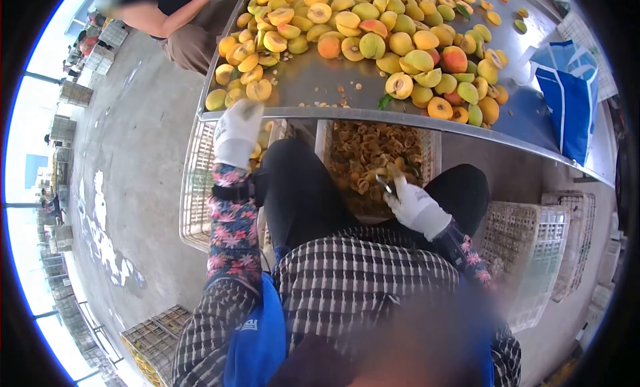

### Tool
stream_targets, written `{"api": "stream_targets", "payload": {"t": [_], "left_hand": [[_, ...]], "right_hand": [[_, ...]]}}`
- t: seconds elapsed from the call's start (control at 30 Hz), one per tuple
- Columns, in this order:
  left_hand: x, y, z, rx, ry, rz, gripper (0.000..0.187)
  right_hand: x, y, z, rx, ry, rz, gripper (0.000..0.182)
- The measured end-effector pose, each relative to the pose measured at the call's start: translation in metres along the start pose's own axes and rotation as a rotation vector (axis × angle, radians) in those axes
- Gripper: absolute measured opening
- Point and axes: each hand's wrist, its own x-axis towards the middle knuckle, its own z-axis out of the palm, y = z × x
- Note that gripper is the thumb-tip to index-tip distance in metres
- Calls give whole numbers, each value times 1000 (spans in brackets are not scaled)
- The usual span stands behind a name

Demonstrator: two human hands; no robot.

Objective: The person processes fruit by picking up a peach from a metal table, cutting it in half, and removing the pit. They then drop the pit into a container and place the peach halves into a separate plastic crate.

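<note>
My left hand [239, 130], in a white glove with stained fingertips, reaches over the near edge of the metal table [293, 112]. Its fingers are blurred, right by a cut peach half [259, 90] and other halves at the table's left corner. Closer to my lap, my right hand [417, 207], also gloved, is closed around a small metal tool [383, 183] whose shiny end sticks out past the fingers. Below that hand, between my knees, a crate [322, 140] holds a heap of wet brown scraps [377, 150]. Whole and halved yellow peaches [373, 27] are piled across the table.
Under the table's left end stands a white plastic crate [195, 187] with peaches in it. More crates [527, 254] stand at my right. A blue and white bag [567, 97] hangs over the table's right edge. Another person [180, 27] sits at the far left corner.
</note>
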Motion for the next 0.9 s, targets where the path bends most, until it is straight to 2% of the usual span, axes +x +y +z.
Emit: {"api": "stream_targets", "payload": {"t": [0.1, 0.2, 0.27, 0.33, 0.43, 0.53, 0.6, 0.67, 0.7, 0.73, 0.8, 0.9], "left_hand": [[3, -7, -7, 384, 340, 265, 43], [45, 29, 14, 23, 155, 433, 47], [67, 71, 41, -29, 90, 410, 47], [96, 89, 79, -11, 4, 495, 55], [123, 108, 118, 103, -52, 391, 65], [138, 111, 127, 105, -52, 302, 61], [138, 103, 126, 17, 77, 324, 52], [145, 78, 128, -669, -165, 130, 49], [125, 86, 108, -976, -225, -11, 44], [112, 81, 97, -1288, -313, -100, 40], [67, 104, 61, -1643, -364, -377, 39], [28, 105, 49, -1712, -453, -346, 45]], "right_hand": [[3, 14, 9, -16, -73, 11, 50], [14, 19, 15, -47, -73, 49, 47], [16, 13, 8, -3, -101, 64, 44], [16, 18, 12, 23, -58, 59, 43], [16, 11, 10, 54, 17, 93, 43], [14, 12, 7, 82, -19, 170, 42], [14, 19, 10, 82, 27, 86, 46], [16, 26, 14, 96, 110, -75, 48], [17, 28, 14, 93, 142, -137, 49], [18, 21, 11, 134, 141, -77, 48], [20, 3, -4, 214, 134, 45, 47], [36, -26, -30, 264, 281, -179, 43]]}}
